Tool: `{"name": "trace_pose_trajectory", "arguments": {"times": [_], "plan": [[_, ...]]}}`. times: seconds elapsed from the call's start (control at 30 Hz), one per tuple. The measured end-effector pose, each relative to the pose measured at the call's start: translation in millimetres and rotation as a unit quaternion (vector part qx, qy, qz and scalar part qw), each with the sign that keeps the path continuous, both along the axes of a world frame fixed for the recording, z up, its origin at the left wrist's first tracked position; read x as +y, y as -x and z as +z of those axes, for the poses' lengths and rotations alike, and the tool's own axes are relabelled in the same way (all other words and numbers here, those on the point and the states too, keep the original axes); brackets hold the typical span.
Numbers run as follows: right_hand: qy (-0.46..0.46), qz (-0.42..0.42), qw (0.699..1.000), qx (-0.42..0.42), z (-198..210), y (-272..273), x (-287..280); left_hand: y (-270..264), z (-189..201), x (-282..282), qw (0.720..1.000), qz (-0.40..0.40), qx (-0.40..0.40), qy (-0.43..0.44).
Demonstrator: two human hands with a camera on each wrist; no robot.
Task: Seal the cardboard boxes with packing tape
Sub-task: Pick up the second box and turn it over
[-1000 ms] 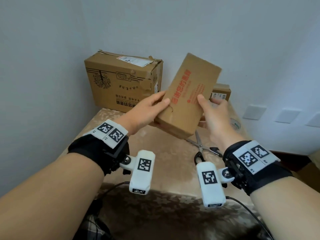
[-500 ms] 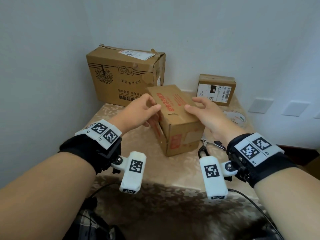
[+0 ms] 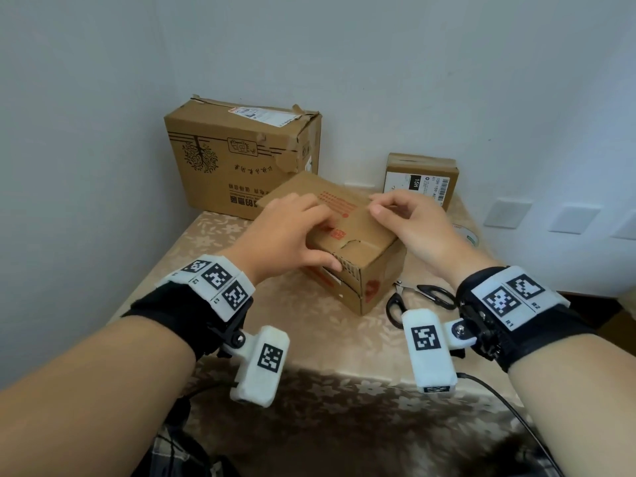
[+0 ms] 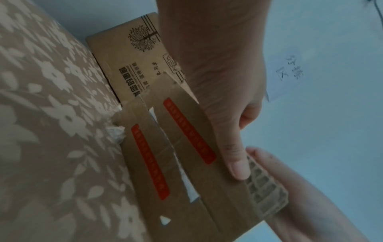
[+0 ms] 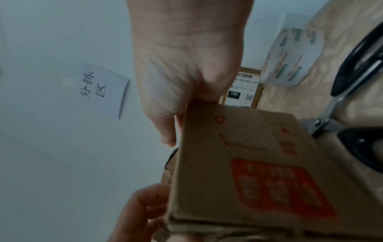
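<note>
A small cardboard box (image 3: 358,259) with red print lies on the table, its split flaps facing left in the left wrist view (image 4: 186,163). My left hand (image 3: 303,232) grips its left top, the thumb (image 4: 238,165) pressing the flap's edge. My right hand (image 3: 399,218) curls over the box's right top edge; in the right wrist view its fingers (image 5: 182,85) are hidden behind the box (image 5: 248,163). A clear tape roll (image 3: 467,235) lies behind the right hand, untouched.
Black-handled scissors (image 3: 421,297) lie right of the box. A large worn carton (image 3: 241,160) stands at the back left against the wall, and a small labelled box (image 3: 421,177) at the back right. The floral tablecloth (image 3: 309,346) drops off at the near edge.
The small box was held up tilted in both hands; it has come down onto the table and been turned, and both hands now sit over its top.
</note>
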State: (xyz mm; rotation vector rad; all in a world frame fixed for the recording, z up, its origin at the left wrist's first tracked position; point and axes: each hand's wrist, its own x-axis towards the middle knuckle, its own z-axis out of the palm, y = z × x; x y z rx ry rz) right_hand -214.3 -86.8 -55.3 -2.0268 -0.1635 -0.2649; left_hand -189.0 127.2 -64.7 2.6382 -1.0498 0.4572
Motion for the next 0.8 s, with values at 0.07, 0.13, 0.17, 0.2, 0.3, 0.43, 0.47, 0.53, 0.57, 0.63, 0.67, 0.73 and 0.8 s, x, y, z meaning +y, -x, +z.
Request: {"name": "trace_pose_trajectory", "arguments": {"times": [0.07, 0.13, 0.17, 0.2, 0.3, 0.43, 0.47, 0.53, 0.57, 0.63, 0.67, 0.73, 0.8], "plan": [[0.012, 0.006, 1.0, 0.006, 1, -1, -2, 2, -4, -7, 0.999, -0.001, -0.048, -0.005], [0.063, -0.004, 0.998, 0.025, 0, -3, -2, 3, -5, -15, 0.998, 0.012, -0.053, -0.012], [0.094, -0.011, 0.995, 0.041, -1, -2, -2, 2, -4, -19, 0.999, 0.03, -0.042, -0.015], [0.127, -0.012, 0.99, 0.061, -2, -1, -3, 0, -3, -22, 0.998, 0.051, -0.024, -0.013], [0.233, 0.003, 0.964, 0.13, -3, 5, -5, -9, -3, -21, 0.994, 0.083, 0.059, 0.036], [0.23, -0.037, 0.969, 0.082, -7, 2, -5, -18, -5, -11, 0.987, 0.046, 0.108, 0.106], [0.222, -0.048, 0.972, 0.053, -8, 1, -6, -18, -4, -7, 0.988, 0.056, 0.09, 0.114], [0.188, -0.043, 0.981, 0.007, -7, 2, -10, -18, 0, 0, 0.987, 0.096, 0.025, 0.129], [0.164, -0.027, 0.986, -0.002, -6, 2, -12, -17, 3, 4, 0.984, 0.113, -0.007, 0.139], [0.127, 0.01, 0.992, -0.002, -4, 4, -15, -15, 8, 11, 0.981, 0.111, -0.047, 0.153], [0.117, 0.028, 0.993, 0.002, -4, 5, -14, -13, 11, 14, 0.983, 0.094, -0.055, 0.148], [0.109, 0.059, 0.992, 0.012, -4, 5, -11, -9, 13, 19, 0.991, 0.057, -0.043, 0.116], [0.135, 0.083, 0.987, 0.017, -8, 2, -6, -6, 13, 21, 0.997, 0.035, 0.007, 0.071]]}}
